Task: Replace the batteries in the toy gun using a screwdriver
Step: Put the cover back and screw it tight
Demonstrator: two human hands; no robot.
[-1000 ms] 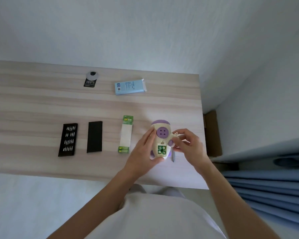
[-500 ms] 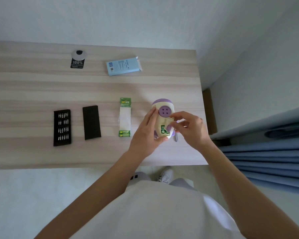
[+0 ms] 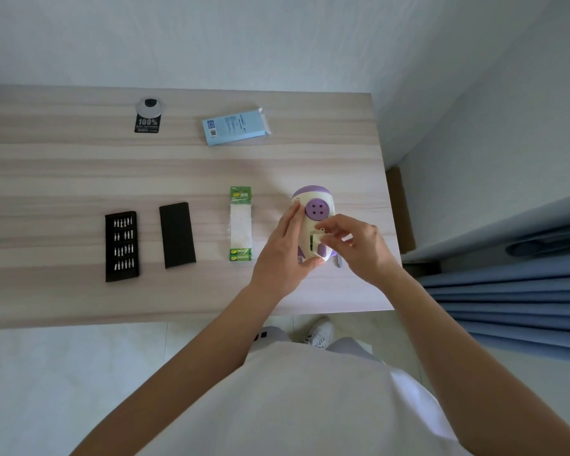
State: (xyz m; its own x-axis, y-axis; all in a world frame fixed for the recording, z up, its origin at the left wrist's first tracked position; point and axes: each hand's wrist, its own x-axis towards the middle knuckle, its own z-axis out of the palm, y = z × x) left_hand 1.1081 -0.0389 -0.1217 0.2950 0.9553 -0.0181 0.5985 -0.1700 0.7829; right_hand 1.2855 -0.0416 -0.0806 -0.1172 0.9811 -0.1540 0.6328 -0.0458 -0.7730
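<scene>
A cream and purple toy gun lies on the wooden table near its right edge. My left hand grips the toy's left side, thumb under its near end. My right hand pinches a small cream battery cover and holds it over the battery compartment, where only a thin strip of green shows. A grey screwdriver lies on the table, mostly hidden under my right hand. A battery pack with two green batteries at its near end lies left of the toy.
A black bit holder with several bits and its black lid lie to the left. A blue box and a black tag with a round disc sit at the back. The table's right edge is close to the toy.
The green batteries were exposed in the open compartment earlier; my right hand has brought the cover down over them. The camera view has shifted; the toy stays in my left hand.
</scene>
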